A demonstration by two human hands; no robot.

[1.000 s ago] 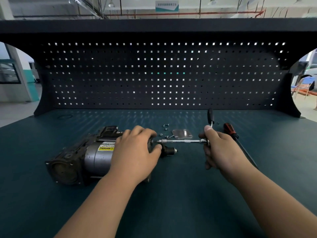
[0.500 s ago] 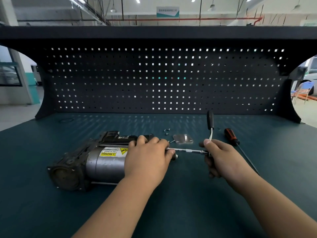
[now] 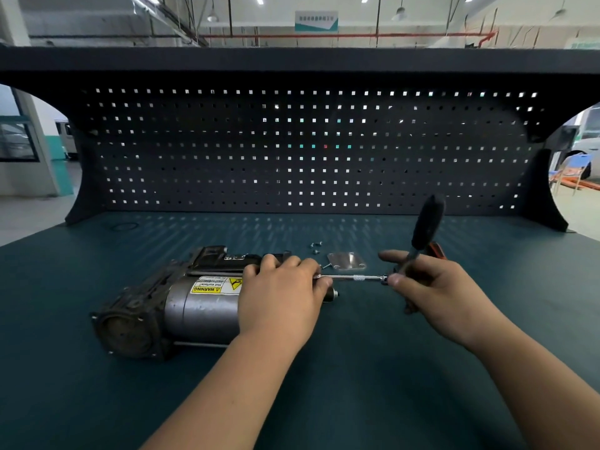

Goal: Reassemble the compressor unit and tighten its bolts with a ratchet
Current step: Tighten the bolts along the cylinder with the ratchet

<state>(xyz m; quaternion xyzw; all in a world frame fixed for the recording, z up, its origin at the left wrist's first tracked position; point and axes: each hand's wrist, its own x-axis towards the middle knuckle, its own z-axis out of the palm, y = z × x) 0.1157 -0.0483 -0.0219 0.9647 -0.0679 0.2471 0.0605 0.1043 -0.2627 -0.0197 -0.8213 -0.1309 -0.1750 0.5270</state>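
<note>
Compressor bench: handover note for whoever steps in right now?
Left grip holds the compressor at its right end, steadying it on the bench.
Right grip holds the ratchet near its head; the extension bar runs to the unit, tip hidden under the left fingers.
Done: ratchet lined up.
Left: cover plate and loose screws lie behind the bar, not yet fitted. Bolt tightness cannot be told.

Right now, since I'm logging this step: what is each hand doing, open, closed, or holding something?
Left hand: curled over the compressor, gripping its end.
Right hand: closed around the ratchet.
</note>
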